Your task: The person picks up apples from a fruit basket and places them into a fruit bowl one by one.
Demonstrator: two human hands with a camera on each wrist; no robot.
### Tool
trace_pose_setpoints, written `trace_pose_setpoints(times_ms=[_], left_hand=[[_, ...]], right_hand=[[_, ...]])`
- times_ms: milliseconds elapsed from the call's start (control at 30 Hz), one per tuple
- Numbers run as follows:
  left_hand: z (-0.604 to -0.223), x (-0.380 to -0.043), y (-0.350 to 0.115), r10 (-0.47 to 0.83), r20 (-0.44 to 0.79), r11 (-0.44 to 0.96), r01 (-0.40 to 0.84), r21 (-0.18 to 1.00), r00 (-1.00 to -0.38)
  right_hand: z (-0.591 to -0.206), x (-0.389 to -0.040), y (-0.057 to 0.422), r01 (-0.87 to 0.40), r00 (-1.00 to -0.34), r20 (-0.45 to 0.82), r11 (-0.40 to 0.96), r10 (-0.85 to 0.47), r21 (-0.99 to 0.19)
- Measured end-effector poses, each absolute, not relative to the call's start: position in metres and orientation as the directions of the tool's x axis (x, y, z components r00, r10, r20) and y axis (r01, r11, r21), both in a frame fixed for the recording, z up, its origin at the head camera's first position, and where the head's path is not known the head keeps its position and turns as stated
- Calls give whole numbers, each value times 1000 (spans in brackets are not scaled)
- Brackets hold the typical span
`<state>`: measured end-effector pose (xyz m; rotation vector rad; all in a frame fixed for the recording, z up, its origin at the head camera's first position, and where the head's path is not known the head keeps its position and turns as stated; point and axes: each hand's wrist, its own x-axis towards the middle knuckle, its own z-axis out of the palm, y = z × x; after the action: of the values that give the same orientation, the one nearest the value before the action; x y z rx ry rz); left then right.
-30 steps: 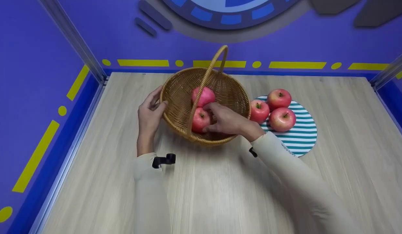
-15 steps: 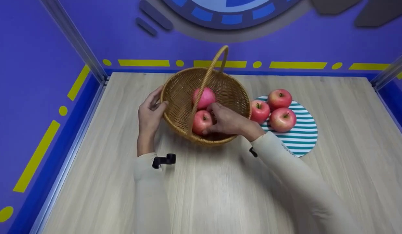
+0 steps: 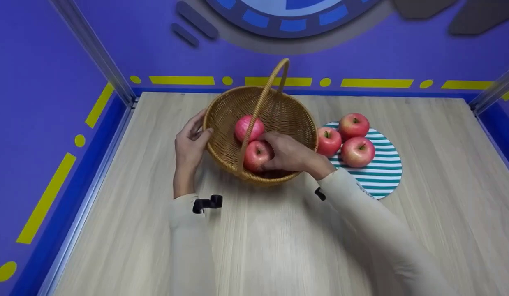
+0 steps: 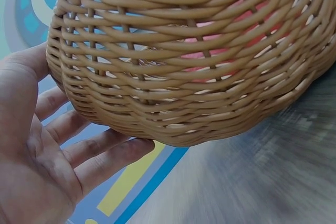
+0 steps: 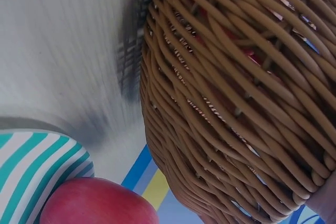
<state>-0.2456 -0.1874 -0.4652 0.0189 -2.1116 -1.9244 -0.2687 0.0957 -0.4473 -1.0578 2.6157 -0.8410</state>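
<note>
My left hand [image 3: 190, 142] holds the left side of a brown wicker basket [image 3: 221, 109], thumb on the rim. In the left wrist view its fingers [image 4: 105, 150] spread under the woven wall [image 4: 157, 77]. My right hand [image 3: 289, 152] reaches inside over the right rim and grips a red apple [image 3: 256, 157] low in the basket, thumb at the near side, fingers on the far side. Just behind it lies a pinker apple [image 3: 242, 128], partly crossed by the basket's arched handle [image 3: 262, 98]. In the right wrist view the basket wall [image 5: 236, 108] hides most of that hand.
Right of the basket, a round mat [image 3: 382, 164] with green and white stripes bears three red apples, one front [image 3: 358, 152], one back [image 3: 353, 125] and one left [image 3: 328, 142] close to the basket. Blue panels [image 3: 168, 57] bound the wooden table [image 3: 258, 238] at the back and sides.
Inside the basket the pinker apple has shifted left and toward me. The gripped apple has moved slightly toward me and right. My left hand and the basket stay put.
</note>
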Motion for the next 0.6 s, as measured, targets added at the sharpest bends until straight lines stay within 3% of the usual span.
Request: trace_pose_setpoints(times_ms=[600], left_hand=[[-464,-245,-189,-205,179,110,159,981,-962]], right_hand=[[-438,-269,101,-581,-747,120,555,-654,-595]])
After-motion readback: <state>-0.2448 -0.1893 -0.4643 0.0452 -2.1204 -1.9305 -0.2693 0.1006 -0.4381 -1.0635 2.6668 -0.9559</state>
